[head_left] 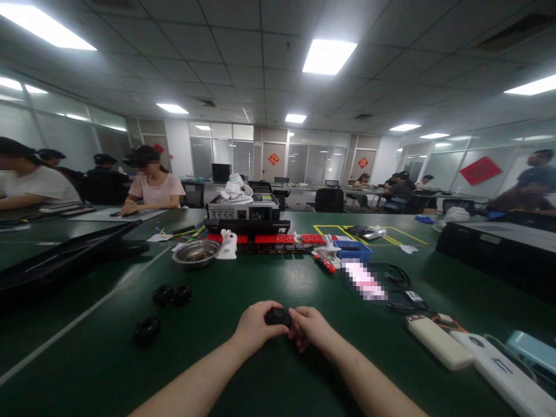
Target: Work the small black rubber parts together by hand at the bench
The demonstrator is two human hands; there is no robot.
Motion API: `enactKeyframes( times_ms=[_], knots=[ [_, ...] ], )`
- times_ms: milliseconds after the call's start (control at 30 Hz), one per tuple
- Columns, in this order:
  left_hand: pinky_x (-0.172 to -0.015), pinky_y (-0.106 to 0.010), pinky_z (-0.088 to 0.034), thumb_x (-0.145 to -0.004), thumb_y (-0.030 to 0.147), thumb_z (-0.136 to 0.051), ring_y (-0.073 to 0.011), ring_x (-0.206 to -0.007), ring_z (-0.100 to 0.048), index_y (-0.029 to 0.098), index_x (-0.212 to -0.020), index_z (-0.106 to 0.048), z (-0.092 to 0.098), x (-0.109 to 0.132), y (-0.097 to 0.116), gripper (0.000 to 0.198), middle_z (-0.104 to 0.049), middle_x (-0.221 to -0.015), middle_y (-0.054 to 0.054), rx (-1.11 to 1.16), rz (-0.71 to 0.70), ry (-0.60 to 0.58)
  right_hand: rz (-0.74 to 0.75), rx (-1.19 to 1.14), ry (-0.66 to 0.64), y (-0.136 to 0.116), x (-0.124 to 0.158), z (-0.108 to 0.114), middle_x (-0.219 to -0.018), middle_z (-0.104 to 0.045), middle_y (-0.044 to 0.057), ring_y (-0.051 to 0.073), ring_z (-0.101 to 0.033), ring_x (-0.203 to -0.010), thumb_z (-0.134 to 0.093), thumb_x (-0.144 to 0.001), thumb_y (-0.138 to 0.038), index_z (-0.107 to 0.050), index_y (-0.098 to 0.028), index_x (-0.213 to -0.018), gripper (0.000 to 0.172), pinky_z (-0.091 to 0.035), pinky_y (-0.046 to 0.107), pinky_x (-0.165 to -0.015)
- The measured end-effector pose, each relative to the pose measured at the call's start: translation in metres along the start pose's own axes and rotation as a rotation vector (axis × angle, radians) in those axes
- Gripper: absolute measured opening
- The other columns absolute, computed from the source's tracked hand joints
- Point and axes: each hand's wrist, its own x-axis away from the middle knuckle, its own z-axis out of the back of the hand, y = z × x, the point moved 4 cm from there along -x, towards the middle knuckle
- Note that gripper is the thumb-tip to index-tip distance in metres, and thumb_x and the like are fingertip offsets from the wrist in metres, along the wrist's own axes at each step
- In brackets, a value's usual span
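Between my two hands, over the green table, is a small dark black part (pixel 276 316) whose kind I cannot make out. My left hand (pixel 256 326) wraps its thumb and fingers around the left end. Fingertips of my right hand (pixel 311 325) pinch at the right end, where they partly hide it. Off to the left lie several shiny black round pieces, looking like small wheels: two sit touching, one a black wheel (pixel 163 295), and another black wheel (pixel 147 331) rests nearer to me.
A metal bowl (pixel 183 255) holds small parts, beside a white stand (pixel 227 245). Behind it are red strips (pixel 278 238) and an opened machine (pixel 243 212). A red-handled tool (pixel 325 264), blue tray (pixel 367 253), cables (pixel 402 302) and a power bank (pixel 438 343) lie right. People sit farther back.
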Motion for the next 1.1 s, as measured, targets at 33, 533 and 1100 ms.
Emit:
enactKeyframes(
  times_ms=[33,533,1100],
  knots=[
    [-0.072,-0.027,-0.039,-0.055,0.038,-0.065,-0.0195,-0.080,-0.054,0.021,-0.088,-0.060,0.000,0.000,0.000,0.038,-0.061,-0.085,-0.002,-0.009,0.009,-0.006,0.026,-0.009,0.005,-0.002,0.001,0.000,-0.051,-0.050,-0.003,0.007,-0.044,-0.035,-0.043,-0.072,-0.045,-0.043,-0.015,-0.071,0.031,-0.040,0.020,-0.034],
    [-0.068,-0.025,-0.040,-0.063,0.039,-0.059,-0.0178,-0.076,-0.055,0.017,-0.087,-0.058,0.001,-0.003,-0.001,0.033,-0.062,-0.083,-0.003,0.168,0.008,0.002,0.214,0.056,0.114,-0.016,0.007,0.007,-0.081,-0.054,0.002,0.010,-0.051,-0.055,-0.049,-0.069,-0.032,-0.042,-0.019,-0.100,0.034,-0.042,0.021,-0.041],
    [-0.047,-0.021,-0.036,-0.070,0.052,-0.046,-0.0125,-0.050,-0.050,0.013,-0.082,-0.058,-0.012,-0.005,-0.013,0.043,-0.057,-0.058,-0.001,0.298,0.087,-0.168,0.385,0.367,0.056,-0.024,0.013,0.005,-0.064,-0.052,-0.002,0.010,-0.048,-0.057,-0.051,-0.071,-0.022,-0.055,-0.017,-0.090,0.020,-0.039,0.021,-0.053]
  ],
)
